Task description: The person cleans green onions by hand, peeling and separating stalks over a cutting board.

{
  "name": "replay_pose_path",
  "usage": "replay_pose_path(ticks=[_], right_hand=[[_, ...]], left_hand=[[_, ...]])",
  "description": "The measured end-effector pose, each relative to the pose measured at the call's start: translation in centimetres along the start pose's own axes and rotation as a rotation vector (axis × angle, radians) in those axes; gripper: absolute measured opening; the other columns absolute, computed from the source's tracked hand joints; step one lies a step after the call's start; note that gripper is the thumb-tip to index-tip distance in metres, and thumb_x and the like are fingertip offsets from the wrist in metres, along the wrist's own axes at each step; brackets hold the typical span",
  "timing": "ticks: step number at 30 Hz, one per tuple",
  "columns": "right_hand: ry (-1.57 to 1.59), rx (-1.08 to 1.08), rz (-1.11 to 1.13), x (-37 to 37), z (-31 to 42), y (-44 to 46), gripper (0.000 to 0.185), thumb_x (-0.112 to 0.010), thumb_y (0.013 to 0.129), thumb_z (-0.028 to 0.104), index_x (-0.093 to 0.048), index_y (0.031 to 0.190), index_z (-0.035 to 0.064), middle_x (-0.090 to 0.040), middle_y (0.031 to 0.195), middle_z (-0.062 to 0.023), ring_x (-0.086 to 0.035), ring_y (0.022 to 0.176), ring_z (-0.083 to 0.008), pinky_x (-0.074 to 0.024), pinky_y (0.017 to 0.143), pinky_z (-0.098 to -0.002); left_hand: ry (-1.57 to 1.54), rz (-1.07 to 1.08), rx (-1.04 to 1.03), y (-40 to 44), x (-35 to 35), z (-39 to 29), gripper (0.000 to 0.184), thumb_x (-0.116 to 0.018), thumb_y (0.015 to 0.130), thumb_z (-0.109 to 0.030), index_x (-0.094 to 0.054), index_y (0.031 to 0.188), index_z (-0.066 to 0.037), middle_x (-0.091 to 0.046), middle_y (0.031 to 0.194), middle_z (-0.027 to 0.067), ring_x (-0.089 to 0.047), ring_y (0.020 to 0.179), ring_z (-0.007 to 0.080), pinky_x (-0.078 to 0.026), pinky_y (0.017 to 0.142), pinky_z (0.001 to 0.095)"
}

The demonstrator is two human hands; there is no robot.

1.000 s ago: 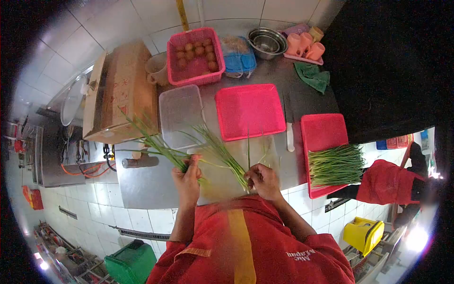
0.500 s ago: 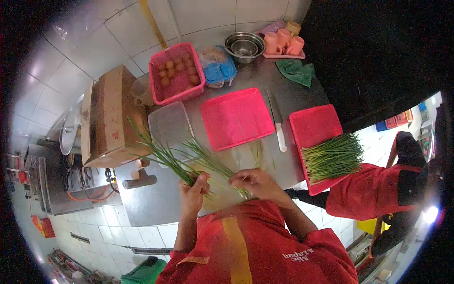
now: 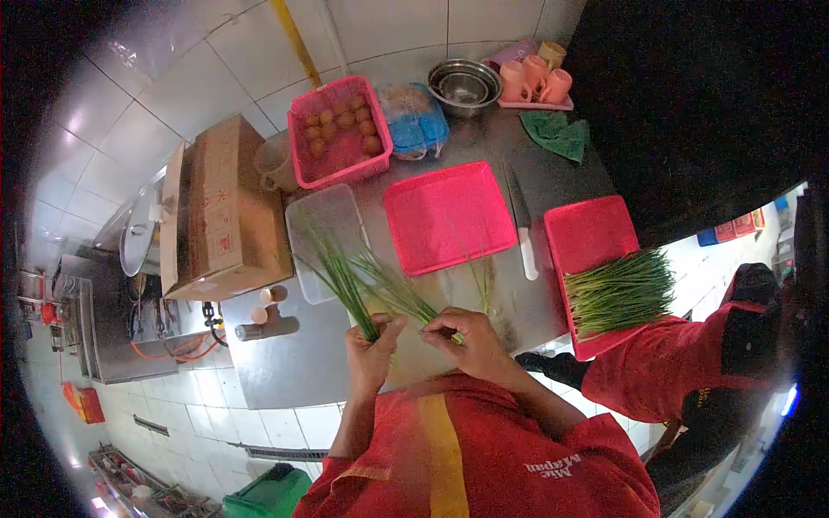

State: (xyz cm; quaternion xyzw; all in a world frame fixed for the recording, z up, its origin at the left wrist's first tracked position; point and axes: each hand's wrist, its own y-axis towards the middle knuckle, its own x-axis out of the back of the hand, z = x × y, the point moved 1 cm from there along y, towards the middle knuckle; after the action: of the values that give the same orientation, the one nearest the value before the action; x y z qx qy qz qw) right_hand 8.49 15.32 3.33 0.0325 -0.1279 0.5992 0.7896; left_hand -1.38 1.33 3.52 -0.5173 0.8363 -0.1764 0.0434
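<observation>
My left hand (image 3: 370,356) is closed around a bunch of long green chives (image 3: 345,293), their tips pointing up and away from me. Beside it, my right hand (image 3: 471,344) has its fingers pinched at the lower ends of a second, looser bunch of chives (image 3: 397,291). This second bunch lies over a pale cutting board (image 3: 414,358), mostly hidden by my hands and shirt. A few thin loose stalks (image 3: 484,281) lie to the right of the bunch. A large pile of chives (image 3: 620,292) rests on a pink tray (image 3: 587,226) at the right.
A flat pink tray (image 3: 449,216) lies ahead, with a knife (image 3: 523,224) to its right. Behind are a pink basket (image 3: 380,168) of round brown items, steel bowls (image 3: 464,86) and pink mugs (image 3: 535,78). A cardboard box (image 3: 229,211) stands left; a co-worker's red sleeve (image 3: 656,371) is at right.
The whole view has shifted slightly right. My left hand and its chives have moved closer to my right hand, which stays at the second bunch.
</observation>
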Motion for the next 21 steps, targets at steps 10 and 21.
replay_pose_path(ticks=[10, 21], right_hand=[[0.138, -0.039, -0.005, -0.5, -1.8, 0.0, 0.014, -0.056, 0.089, 0.009, -0.061, 0.088, -0.0038, -0.062, 0.074, -0.0076, -0.058, 0.066, -0.0126, -0.0472, 0.060, -0.0261], [0.352, -0.294, -0.090, -0.6, -3.4, -0.1, 0.012, -0.049, 0.091, 0.004, -0.057, 0.092, -0.0048, -0.062, 0.069, -0.0072, -0.058, 0.059, -0.0106, -0.0478, 0.055, -0.0245]], left_hand=[[-0.049, 0.069, -0.037, 0.2, 0.4, 1.2, 0.020, -0.069, 0.081, -0.015, -0.061, 0.067, -0.003, -0.046, 0.055, -0.0053, -0.040, 0.049, 0.0037, -0.030, 0.045, 0.0220], [-0.133, -0.113, -0.105, 0.4, 0.5, 1.7, 0.022, -0.069, 0.080, -0.010, -0.057, 0.063, -0.004, -0.044, 0.054, -0.0055, -0.036, 0.049, 0.0032, -0.028, 0.045, 0.0222]])
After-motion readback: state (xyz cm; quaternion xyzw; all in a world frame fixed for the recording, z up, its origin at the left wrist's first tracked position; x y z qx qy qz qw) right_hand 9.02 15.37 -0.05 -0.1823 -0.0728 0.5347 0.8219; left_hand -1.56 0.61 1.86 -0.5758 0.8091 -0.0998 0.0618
